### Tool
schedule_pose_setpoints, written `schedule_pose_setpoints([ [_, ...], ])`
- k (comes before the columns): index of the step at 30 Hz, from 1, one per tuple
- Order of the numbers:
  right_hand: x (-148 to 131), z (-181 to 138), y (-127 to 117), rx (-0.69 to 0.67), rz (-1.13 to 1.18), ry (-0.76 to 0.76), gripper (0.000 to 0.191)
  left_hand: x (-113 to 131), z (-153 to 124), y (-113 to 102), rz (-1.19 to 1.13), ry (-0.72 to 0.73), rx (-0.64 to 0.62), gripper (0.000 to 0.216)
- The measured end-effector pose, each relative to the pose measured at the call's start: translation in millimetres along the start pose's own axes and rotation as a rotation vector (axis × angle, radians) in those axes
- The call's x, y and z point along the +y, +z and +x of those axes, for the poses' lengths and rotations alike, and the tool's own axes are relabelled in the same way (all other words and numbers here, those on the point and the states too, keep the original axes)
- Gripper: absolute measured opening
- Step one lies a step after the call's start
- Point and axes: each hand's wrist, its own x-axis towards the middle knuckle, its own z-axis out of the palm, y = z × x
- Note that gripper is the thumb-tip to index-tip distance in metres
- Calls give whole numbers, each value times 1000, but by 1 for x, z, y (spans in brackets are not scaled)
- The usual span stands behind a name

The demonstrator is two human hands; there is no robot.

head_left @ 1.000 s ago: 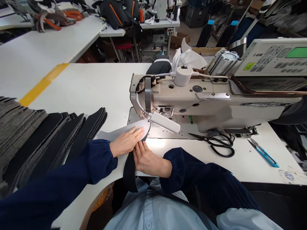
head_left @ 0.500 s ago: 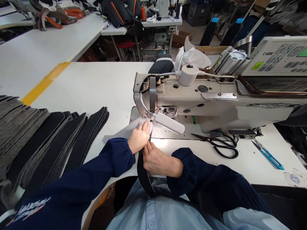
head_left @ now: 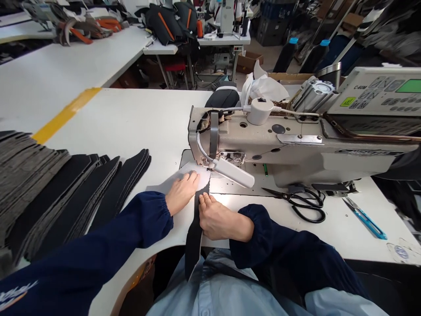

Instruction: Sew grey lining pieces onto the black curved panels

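Observation:
A light grey mesh fabric piece (head_left: 202,174) lies under the sewing machine's head, overlapping a long black fabric strip (head_left: 194,237) that hangs over the table's front edge. My left hand (head_left: 182,192) rests on the mesh with its fingers stretched out flat, left of the needle area. Nearer to me, my right hand (head_left: 219,218) has its fingers together on the strip's right edge; its thumb is hidden. Just beyond both hands stands the sewing machine (head_left: 259,136), its presser foot mostly concealed behind a white lamp (head_left: 234,172).
Black scissors (head_left: 304,204) and blue-handled snips (head_left: 365,218) lie on the right. Stacks of black and grey fabric pieces (head_left: 105,188) occupy the table's left. A control panel (head_left: 378,94) tops the machine. Behind, another table (head_left: 223,41) has a person partly visible.
My left hand has slid left and toward me, away from the needle area, exposing more mesh and strip. My right hand stays near the strip's edge. The camera view has shifted slightly.

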Motion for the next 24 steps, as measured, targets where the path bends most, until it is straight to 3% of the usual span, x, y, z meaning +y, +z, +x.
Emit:
schedule_pose_setpoints([
  [5,2,0,-2,22,44,11,63,1,8,-2,9,-30,-5,37],
  [15,4,0,-6,-16,64,22,71,-4,-4,-17,-127,12,3,42],
  [19,3,-2,-6,-9,65,-1,68,-2,-7,-26,-119,72,-109,36],
  [24,-3,-4,-4,26,-53,-56,48,0,-4,-38,-113,142,-251,36],
])
